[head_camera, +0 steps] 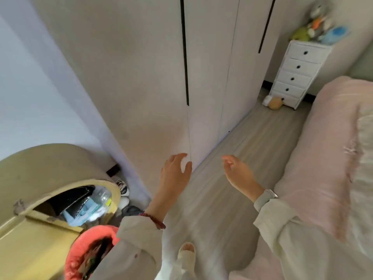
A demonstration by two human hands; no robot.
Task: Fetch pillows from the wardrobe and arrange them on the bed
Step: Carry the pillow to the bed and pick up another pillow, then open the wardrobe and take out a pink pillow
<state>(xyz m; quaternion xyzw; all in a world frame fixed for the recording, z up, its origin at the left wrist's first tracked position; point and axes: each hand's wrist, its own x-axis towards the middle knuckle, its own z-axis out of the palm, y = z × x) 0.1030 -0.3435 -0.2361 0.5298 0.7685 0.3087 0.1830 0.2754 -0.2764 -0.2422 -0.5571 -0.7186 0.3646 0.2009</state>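
Head view, read left to right. At far left a pale wall (24, 98) meets the wardrobe side. Below it stands a yellow wooden cabinet with an arched top (40, 170); its arched opening shows a black bag (74, 197) and blurred packets that cannot be identified. A coral-pink fleecy item (88, 245) lies against the cabinet's lower front, just beside the left sleeve (133, 239). Shoes (122, 188) sit on the floor between the cabinet and the wardrobe corner.

The wardrobe (141, 77) fills the centre; its doors are closed, with dark vertical handle strips (184, 57), so no pillows are in view. The left hand (174, 174), wearing a red bead bracelet (154, 220) at the wrist, is raised with fingers spread, its grip open and empty, the fingertips near the seam between two lower doors; contact cannot be told. The right hand (239, 174), a watch (266, 197) on its wrist, hovers over the wooden floor (252, 138), fingers loosely curled, its grip open and empty. One foot (187, 251) shows below.

Farther right, a white five-drawer chest (296, 77) stands beyond the wardrobe, carrying plush toys (321, 27); a round tan plush (274, 103) lies at its base. The bed (323, 158), covered in a pink quilt, occupies the right edge, leaving a floor aisle between it and the wardrobe.
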